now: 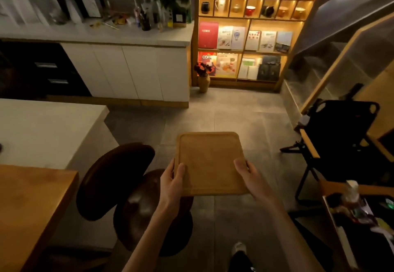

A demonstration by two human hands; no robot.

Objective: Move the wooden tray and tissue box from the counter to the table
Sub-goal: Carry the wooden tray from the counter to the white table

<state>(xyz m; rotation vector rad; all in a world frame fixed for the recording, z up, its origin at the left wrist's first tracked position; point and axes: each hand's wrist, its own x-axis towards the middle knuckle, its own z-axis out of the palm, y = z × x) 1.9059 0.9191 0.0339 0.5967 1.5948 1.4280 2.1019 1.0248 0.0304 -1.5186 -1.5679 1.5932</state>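
Gripping the wooden tray [210,160], left hand [172,183] and right hand [249,175] hover over dark stools [115,177].

Empty square wooden tray [210,163] with rounded corners, held level above floor.

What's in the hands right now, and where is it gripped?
The wooden tray, empty: left hand on its left edge, right hand on its right edge.
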